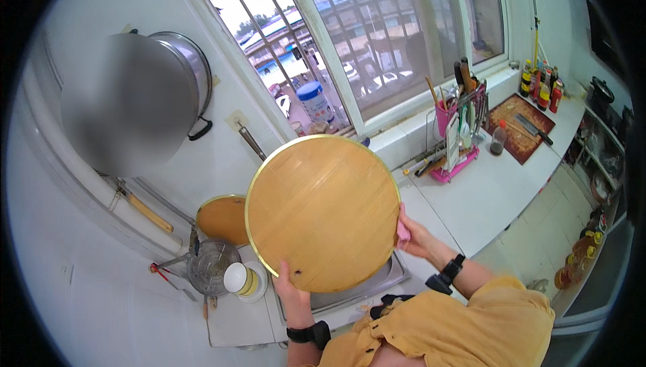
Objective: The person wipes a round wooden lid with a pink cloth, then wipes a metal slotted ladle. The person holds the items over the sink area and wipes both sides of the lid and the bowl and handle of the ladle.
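Observation:
A round wooden board (323, 210) with a pale yellow rim is held up in front of me, its flat face towards the camera. My left hand (292, 289) grips its lower left edge, thumb on the face near a small dark hole. On the right edge, my right hand (420, 236) holds the board with a pink cloth (402, 231) between hand and rim. The fingers of both hands are partly hidden behind the board. Below it shows part of a metal sink (353, 294). A second round wooden board (222, 218) leans at the wall behind, partly covered.
Left of the sink stand a metal steamer rack (214, 266) and a yellow-and-white cup (237, 278) by stacked dishes. The white counter (444, 205) on the right bears a pink utensil rack (456, 165), a bottle (498, 140) and a cutting board (504, 109) with a cleaver (530, 125).

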`<action>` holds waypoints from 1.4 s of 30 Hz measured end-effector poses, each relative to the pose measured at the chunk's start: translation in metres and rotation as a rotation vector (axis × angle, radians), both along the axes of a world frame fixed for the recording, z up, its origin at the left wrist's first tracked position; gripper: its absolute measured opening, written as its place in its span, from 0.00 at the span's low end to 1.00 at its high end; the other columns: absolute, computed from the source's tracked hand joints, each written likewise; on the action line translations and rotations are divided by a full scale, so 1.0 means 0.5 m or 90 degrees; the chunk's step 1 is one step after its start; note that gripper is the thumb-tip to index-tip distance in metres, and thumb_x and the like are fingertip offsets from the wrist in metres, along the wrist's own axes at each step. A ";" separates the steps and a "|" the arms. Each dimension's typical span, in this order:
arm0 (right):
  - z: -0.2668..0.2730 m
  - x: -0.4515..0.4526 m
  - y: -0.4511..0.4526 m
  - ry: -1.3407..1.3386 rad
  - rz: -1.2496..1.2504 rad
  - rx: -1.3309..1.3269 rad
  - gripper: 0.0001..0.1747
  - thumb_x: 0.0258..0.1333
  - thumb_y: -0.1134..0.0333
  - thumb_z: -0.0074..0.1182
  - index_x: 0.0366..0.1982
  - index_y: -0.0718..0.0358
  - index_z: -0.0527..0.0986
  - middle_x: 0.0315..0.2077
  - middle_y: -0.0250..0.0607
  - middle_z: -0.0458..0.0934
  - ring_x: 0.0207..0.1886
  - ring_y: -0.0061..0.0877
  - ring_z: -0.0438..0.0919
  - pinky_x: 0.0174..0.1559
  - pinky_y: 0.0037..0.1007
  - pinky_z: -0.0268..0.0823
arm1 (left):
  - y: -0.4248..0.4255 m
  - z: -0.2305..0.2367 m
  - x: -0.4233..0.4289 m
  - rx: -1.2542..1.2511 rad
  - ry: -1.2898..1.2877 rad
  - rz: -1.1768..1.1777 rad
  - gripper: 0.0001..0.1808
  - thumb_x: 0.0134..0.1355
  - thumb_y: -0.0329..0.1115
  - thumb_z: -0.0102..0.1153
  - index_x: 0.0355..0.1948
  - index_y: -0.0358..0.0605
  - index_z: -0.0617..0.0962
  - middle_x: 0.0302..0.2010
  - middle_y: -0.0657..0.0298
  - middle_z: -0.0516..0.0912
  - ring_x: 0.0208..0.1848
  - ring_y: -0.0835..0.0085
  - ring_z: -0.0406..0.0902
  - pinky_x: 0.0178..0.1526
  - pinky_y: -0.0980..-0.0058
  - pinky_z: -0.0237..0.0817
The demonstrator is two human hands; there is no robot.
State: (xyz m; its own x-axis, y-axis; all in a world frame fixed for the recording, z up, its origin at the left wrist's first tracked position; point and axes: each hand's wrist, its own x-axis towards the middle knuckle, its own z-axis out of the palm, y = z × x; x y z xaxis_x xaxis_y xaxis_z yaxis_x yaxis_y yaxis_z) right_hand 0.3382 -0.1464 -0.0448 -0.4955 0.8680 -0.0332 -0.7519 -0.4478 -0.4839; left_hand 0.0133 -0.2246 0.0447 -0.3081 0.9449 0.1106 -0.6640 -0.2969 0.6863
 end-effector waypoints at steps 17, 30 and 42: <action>0.273 0.113 -0.040 -0.604 -0.414 0.585 0.07 0.60 0.69 0.61 0.39 0.62 0.82 0.40 0.38 0.86 0.40 0.27 0.84 0.40 0.33 0.76 | -0.016 0.087 0.055 0.005 0.135 -0.195 0.49 0.66 0.62 0.58 0.78 0.55 0.51 0.75 0.49 0.61 0.72 0.55 0.64 0.69 0.46 0.61; 0.200 0.033 -0.145 -0.683 -0.465 1.006 0.27 0.48 0.60 0.72 0.52 0.59 0.81 0.50 0.48 0.83 0.51 0.41 0.84 0.51 0.35 0.78 | -0.061 0.139 0.127 0.017 0.018 -0.226 0.54 0.57 0.76 0.57 0.75 0.55 0.60 0.73 0.64 0.66 0.73 0.61 0.65 0.70 0.51 0.61; 0.133 0.011 -0.154 -0.724 -0.446 1.014 0.26 0.50 0.71 0.62 0.55 0.60 0.79 0.54 0.50 0.80 0.56 0.44 0.81 0.56 0.38 0.75 | -0.081 0.127 0.118 0.000 0.019 -0.155 0.35 0.63 0.43 0.51 0.69 0.39 0.65 0.67 0.53 0.73 0.67 0.56 0.72 0.68 0.54 0.64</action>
State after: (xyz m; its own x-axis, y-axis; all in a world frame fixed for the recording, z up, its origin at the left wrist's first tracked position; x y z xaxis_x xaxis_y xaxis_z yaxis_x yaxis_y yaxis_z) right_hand 0.3437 -0.2232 0.0216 -0.4479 0.4322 0.7827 0.2730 0.8997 -0.3406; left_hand 0.0722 -0.2650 0.1082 -0.0682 0.9908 0.1168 -0.6950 -0.1311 0.7069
